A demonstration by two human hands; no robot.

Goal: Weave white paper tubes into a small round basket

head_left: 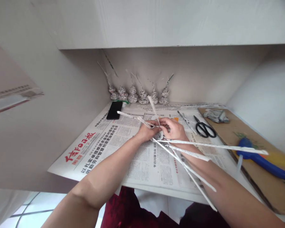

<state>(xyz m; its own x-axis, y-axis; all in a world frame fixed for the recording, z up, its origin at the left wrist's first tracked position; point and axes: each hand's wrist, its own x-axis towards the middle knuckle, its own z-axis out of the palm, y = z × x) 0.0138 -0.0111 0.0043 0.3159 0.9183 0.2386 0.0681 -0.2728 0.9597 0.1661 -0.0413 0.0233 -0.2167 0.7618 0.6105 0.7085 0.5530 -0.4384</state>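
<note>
Both hands' grips closed, left hand (pixel 146 132), right hand (pixel 174 129), pinching rolled paper tubes (pixel 190 154)

Both forearms bare, reaching forward, converging; left hand (pixel 146 132) and right hand (pixel 174 129) close together, fingers curled, pinching.

View: single head-worn camera, none other to share ground with.
Position: above the near edge of the newspaper-covered desk (pixel 104 152).
Facing: forward and down, toward the far wall (pixel 192 76).
Range: close; forearms fill the near foreground.
Coverage: side panel left, board (pixel 249 164) right.
</note>
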